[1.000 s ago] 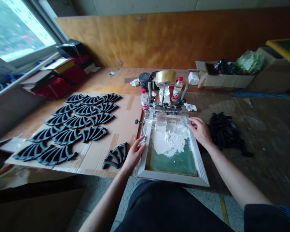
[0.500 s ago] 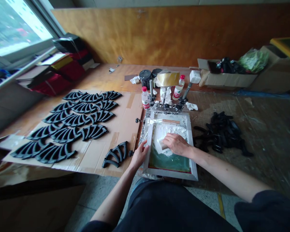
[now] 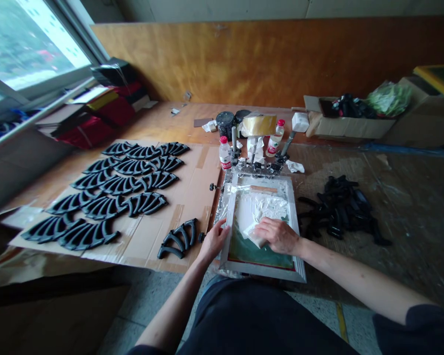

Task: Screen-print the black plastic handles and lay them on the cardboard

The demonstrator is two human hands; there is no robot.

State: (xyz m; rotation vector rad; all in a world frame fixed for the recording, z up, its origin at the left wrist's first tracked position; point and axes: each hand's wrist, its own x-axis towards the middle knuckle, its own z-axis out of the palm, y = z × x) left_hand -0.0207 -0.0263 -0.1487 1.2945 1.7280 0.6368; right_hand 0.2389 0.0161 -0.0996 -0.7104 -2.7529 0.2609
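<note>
A silkscreen frame with a metal rim and green mesh lies flat before me, clamped at its far end. White ink is smeared over the upper and middle mesh. My right hand is closed round a squeegee coated in white, its lower edge against the mesh. Fingers hide most of that tool. At the left rim, my left hand grips the frame edge, thumb and fingertips close together. Nearby on the left are a few black curved handle-like pieces on cardboard.
Rows of black curved pieces cover the cardboard sheet. A heap of similar black parts lies right of the frame. Behind the clamps stand red-capped bottles, dark tubs and a tape roll. An open carton sits farther back.
My right hand has drawn the squeegee toward me and slightly right, leaving smeared white ink behind it. My left hand stays at the frame's left rim. The camera view has tilted slightly.
</note>
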